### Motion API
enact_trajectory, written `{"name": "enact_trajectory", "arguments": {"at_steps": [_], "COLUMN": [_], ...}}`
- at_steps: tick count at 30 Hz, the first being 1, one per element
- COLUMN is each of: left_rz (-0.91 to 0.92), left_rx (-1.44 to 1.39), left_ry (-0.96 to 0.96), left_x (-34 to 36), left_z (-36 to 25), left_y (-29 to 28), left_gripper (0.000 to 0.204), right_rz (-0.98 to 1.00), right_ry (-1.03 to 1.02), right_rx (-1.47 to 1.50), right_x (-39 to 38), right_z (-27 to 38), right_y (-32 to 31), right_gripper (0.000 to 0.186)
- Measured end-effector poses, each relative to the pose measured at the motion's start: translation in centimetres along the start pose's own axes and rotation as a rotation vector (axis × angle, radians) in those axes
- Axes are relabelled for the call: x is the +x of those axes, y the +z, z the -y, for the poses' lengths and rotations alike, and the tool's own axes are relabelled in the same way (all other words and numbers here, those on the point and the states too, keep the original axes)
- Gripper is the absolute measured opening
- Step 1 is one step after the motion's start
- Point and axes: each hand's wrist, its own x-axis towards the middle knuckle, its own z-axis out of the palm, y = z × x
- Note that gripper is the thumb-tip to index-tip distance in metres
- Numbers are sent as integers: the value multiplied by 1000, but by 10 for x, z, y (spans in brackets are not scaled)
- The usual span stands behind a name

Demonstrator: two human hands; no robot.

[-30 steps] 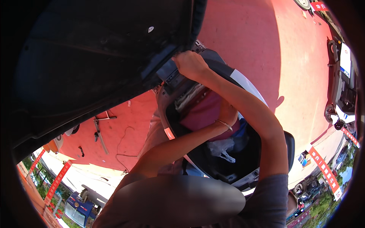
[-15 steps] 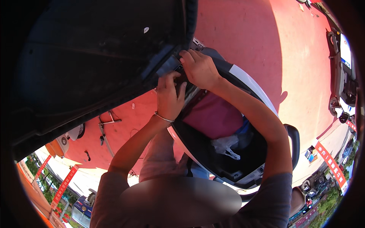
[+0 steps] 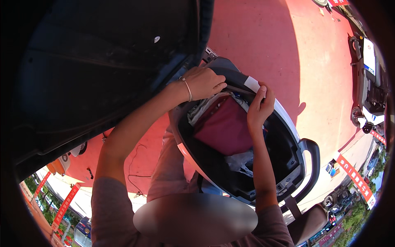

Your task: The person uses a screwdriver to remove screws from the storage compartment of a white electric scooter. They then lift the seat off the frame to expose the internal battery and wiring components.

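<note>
A scooter's storage compartment [image 3: 284, 164] stands open below me, black inside with pale side panels. My left hand [image 3: 203, 83], with a thin bracelet at its wrist, is at the far rim beside the raised lid. Its fingers are curled closed; whatever they grip is hidden. At the far right rim, beside a white patch on the side panel [image 3: 284, 116], my right hand [image 3: 262, 108] pinches the edge between thumb and fingers. A maroon cloth bundle [image 3: 226, 127] lies inside, with a clear plastic bag [image 3: 240, 161] and crumpled pale wrapping [image 3: 197, 112] around it.
The large black lid [image 3: 111, 74] fills the upper left. A black grab rail [image 3: 313, 164] curves round the compartment's right end. Red ground [image 3: 255, 37] lies beyond. A parked scooter [image 3: 368, 78] stands far right, and a thin cable [image 3: 135, 164] lies at left.
Both hands have left the hinge end by the lid. My left hand moved up and right across the far rim; my right hand moved right and down to the side edge, uncovering more of the bundle.
</note>
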Motion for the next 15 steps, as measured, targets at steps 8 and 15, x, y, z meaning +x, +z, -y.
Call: {"name": "enact_trajectory", "arguments": {"at_steps": [8, 15], "left_rz": [124, -401], "left_rx": [-243, -1245], "left_ry": [-47, -487], "left_x": [13, -28], "left_z": [4, -64], "left_y": [13, 86], "left_gripper": [49, 45], "right_rz": [-146, 274], "right_ry": [667, 344], "right_rx": [613, 425], "right_x": [48, 86], "right_z": [6, 23], "right_y": [20, 103], "right_gripper": [33, 31]}}
